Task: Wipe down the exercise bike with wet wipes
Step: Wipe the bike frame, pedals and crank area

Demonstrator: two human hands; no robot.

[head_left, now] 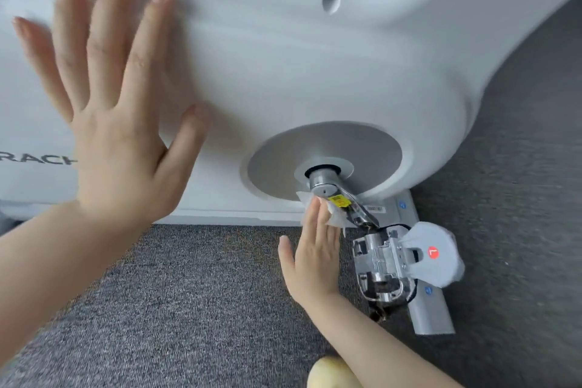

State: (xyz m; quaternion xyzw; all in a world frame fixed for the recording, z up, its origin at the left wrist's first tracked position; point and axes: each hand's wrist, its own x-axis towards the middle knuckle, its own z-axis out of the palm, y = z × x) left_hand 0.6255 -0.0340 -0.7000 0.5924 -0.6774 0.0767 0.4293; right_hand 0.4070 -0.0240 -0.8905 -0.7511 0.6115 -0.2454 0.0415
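The white glossy body of the exercise bike fills the upper view. My left hand lies flat against its side with the fingers spread and straight. Below the grey round hub, the metal crank arm with a yellow sticker runs down to the silver pedal, which has a grey wrap with a red "L" dot. My right hand presses a white wet wipe against the crank arm with straight fingers. The wipe is bunched between the fingertips and the crank.
Grey carpet covers the floor below the bike. The bike's white base foot sticks out under the pedal. A pale yellow rounded thing shows at the bottom edge. Dark lettering is on the bike's left side.
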